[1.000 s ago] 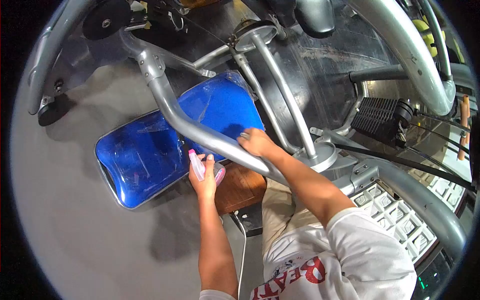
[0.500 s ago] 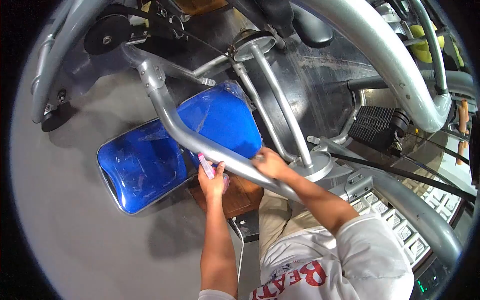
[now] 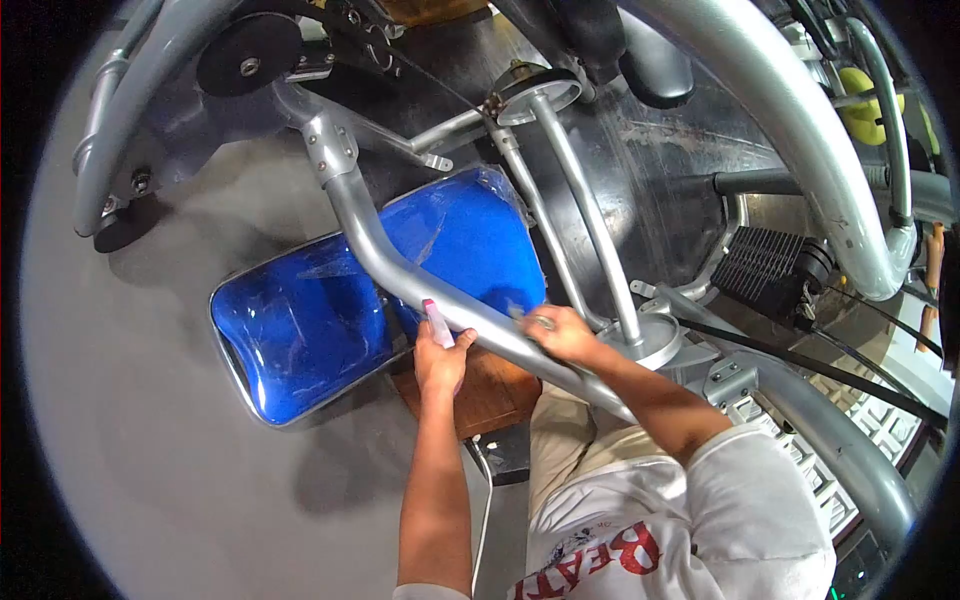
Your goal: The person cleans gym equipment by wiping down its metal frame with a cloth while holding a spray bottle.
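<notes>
My left hand is closed around a spray bottle with a pink tip and a pale head; my fingers cover most of its body. It is held beside the near side of a bent silver metal tube. My right hand is closed at the tube's far side, with something small and greyish at the fingers, too blurred to make out. Under the tube lies a blue padded chair with clear plastic on its pads.
A brown wooden surface sits below my hands. Silver frame posts stand beyond my right hand, and a thick curved tube arches at upper right. A black weight stack is at right. A white cable hangs near my left forearm.
The whole view has shifted slightly to the right. My left hand still holds the spray bottle; my right hand remains by the tube, a little blurred.
</notes>
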Demonstrator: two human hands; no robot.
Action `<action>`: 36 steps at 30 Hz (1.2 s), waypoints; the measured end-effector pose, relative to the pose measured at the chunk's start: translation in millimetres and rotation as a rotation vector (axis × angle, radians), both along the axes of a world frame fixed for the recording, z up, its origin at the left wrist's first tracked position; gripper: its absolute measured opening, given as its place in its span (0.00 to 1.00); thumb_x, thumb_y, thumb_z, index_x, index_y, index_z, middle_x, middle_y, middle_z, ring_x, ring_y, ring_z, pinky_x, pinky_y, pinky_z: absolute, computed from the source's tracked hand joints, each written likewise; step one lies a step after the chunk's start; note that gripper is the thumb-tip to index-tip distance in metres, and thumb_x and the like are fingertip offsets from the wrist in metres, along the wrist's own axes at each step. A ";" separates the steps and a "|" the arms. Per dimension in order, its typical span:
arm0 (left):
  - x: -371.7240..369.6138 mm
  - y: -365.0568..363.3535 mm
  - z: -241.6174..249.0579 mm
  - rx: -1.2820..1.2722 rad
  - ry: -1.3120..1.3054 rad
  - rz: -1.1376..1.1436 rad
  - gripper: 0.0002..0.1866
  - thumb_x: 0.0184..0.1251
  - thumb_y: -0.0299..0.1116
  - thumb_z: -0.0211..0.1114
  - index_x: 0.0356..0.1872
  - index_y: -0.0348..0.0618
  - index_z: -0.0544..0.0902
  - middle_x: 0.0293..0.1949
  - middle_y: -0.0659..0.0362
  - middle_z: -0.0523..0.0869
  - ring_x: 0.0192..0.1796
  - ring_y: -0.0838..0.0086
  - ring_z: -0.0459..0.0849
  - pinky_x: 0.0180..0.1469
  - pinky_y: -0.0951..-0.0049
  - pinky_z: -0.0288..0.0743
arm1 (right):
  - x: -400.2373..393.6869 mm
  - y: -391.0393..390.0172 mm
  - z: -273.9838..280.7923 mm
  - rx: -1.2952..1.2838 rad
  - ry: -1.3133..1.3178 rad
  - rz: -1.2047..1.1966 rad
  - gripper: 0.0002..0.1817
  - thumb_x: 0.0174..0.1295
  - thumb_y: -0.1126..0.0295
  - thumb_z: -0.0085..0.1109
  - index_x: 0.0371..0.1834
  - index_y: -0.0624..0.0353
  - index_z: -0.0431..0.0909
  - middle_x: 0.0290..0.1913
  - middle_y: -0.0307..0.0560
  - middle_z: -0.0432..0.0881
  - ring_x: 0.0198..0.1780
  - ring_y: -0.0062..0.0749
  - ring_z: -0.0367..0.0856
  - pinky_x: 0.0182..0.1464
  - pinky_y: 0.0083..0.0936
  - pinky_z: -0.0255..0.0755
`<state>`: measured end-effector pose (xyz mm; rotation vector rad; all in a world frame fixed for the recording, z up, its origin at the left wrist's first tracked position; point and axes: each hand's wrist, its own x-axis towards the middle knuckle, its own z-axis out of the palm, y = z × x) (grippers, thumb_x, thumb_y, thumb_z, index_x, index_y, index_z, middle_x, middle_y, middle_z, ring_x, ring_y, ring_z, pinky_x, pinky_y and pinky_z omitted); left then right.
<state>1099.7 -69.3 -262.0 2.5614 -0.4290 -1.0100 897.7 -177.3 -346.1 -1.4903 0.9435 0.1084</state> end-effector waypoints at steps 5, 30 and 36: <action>6.7 6.1 -9.8 -0.050 -0.073 -0.045 0.29 0.45 0.41 0.85 0.42 0.38 0.76 0.33 0.55 0.84 0.34 0.65 0.82 0.42 0.62 0.77 | -31.2 10.0 5.4 -0.014 -0.038 -0.109 0.13 0.61 0.62 0.58 0.39 0.60 0.84 0.43 0.55 0.86 0.47 0.51 0.84 0.53 0.38 0.76; 5.1 22.2 -39.4 -0.159 0.125 0.068 0.36 0.52 0.39 0.80 0.59 0.44 0.69 0.50 0.46 0.86 0.51 0.52 0.86 0.50 0.55 0.78 | 62.7 4.7 7.7 -0.171 -0.102 -0.164 0.12 0.58 0.66 0.58 0.35 0.65 0.81 0.39 0.60 0.82 0.44 0.55 0.82 0.50 0.43 0.74; 6.0 7.0 -15.2 -0.067 0.139 0.059 0.34 0.54 0.42 0.79 0.57 0.44 0.69 0.48 0.45 0.86 0.48 0.49 0.86 0.46 0.55 0.79 | 231.0 -28.1 10.5 -0.095 -0.198 -0.237 0.16 0.58 0.61 0.60 0.42 0.62 0.82 0.46 0.63 0.83 0.50 0.58 0.82 0.54 0.42 0.75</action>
